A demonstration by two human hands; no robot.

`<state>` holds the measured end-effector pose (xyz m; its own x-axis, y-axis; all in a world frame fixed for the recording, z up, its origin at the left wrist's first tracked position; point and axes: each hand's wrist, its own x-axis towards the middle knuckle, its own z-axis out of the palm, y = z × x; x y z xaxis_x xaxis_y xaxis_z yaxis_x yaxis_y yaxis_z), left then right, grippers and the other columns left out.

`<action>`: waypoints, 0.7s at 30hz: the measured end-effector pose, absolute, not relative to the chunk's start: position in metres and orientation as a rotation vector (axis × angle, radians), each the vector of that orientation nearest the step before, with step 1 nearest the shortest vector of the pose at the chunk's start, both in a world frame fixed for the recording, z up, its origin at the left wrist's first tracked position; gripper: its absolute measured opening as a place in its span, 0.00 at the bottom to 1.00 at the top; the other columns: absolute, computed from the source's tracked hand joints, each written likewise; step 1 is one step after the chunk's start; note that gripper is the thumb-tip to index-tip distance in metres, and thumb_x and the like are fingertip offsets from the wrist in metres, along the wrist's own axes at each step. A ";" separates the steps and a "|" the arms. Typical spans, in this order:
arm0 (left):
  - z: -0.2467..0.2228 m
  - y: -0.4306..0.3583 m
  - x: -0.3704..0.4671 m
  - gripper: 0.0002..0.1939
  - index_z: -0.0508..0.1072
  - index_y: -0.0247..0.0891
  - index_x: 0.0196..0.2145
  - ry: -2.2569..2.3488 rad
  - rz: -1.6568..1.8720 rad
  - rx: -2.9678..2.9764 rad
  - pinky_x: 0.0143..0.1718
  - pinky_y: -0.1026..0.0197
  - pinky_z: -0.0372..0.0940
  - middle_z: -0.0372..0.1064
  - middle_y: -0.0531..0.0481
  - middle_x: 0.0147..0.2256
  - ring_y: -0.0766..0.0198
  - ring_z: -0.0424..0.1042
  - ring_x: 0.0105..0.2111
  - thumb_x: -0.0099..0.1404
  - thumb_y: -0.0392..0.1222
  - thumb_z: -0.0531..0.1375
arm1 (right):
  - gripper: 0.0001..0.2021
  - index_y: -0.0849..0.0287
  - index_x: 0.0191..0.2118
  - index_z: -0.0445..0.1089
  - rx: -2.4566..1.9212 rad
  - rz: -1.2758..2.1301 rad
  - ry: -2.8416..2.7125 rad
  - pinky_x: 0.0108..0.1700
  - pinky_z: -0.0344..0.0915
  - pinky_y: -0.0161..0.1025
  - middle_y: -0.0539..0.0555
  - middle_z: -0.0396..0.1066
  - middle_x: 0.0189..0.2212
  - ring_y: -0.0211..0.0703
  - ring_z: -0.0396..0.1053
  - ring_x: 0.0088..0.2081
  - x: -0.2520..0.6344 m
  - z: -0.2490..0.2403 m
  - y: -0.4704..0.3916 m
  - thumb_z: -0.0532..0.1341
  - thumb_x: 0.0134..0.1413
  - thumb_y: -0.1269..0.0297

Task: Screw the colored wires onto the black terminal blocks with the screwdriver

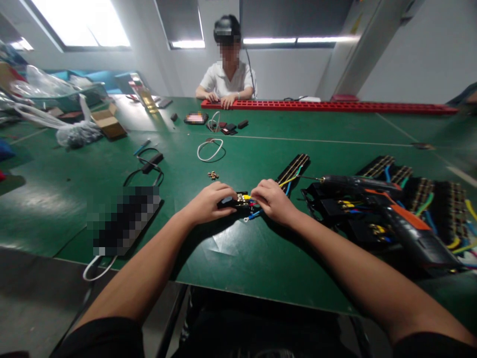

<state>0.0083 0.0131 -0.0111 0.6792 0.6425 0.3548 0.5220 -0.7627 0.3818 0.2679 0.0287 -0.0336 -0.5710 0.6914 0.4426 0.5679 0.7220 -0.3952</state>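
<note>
Glossy, smooth tabletop (268, 258); shiny metal screws (213, 175); black block (241, 204), apparently plastic; matt cardboard box (109, 122).

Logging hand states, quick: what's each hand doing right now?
Left hand: closed, holding the black block.
Right hand: closed at the coloured wires; exactly what it pinches cannot be told.

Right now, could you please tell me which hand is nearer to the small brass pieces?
Left. The left hand is just on the wearer's side of the brass pieces, not touching them; the right hand is farther off, to their right.
</note>
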 end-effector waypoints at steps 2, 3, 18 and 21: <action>-0.012 0.013 0.008 0.11 0.73 0.40 0.45 0.940 0.695 2.633 0.48 0.52 0.68 0.74 0.45 0.45 0.55 0.72 0.45 0.65 0.42 0.65 | 0.10 0.60 0.39 0.73 -0.974 0.224 -2.342 0.44 0.53 0.40 0.56 0.70 0.37 0.42 0.59 0.40 0.267 -0.033 0.027 0.55 0.67 0.65; -0.012 0.013 0.008 0.11 0.73 0.40 0.45 0.945 0.692 2.629 0.48 0.52 0.68 0.74 0.45 0.45 0.55 0.72 0.45 0.65 0.42 0.65 | 0.11 0.60 0.39 0.73 -0.984 0.199 -2.345 0.44 0.53 0.40 0.57 0.70 0.38 0.42 0.58 0.40 0.267 -0.033 0.026 0.54 0.67 0.64; -0.009 0.012 0.008 0.10 0.73 0.40 0.44 0.964 0.684 2.613 0.47 0.53 0.67 0.74 0.45 0.43 0.55 0.72 0.44 0.66 0.44 0.65 | 0.09 0.60 0.40 0.73 -1.155 0.144 -2.391 0.44 0.52 0.40 0.57 0.71 0.40 0.43 0.58 0.41 0.266 -0.026 0.014 0.56 0.66 0.66; -0.007 0.012 0.009 0.11 0.73 0.39 0.44 0.974 0.668 2.605 0.47 0.53 0.67 0.74 0.45 0.43 0.56 0.72 0.43 0.66 0.45 0.64 | 0.09 0.59 0.41 0.74 -1.192 0.176 -2.365 0.45 0.52 0.41 0.57 0.71 0.40 0.44 0.59 0.41 0.262 -0.025 0.012 0.56 0.66 0.66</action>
<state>0.0087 0.0123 -0.0073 0.6658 0.6729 0.3223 0.5434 -0.7333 0.4086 0.2623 0.0118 -0.0245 -0.5036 0.7847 0.3615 0.7224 0.6120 -0.3218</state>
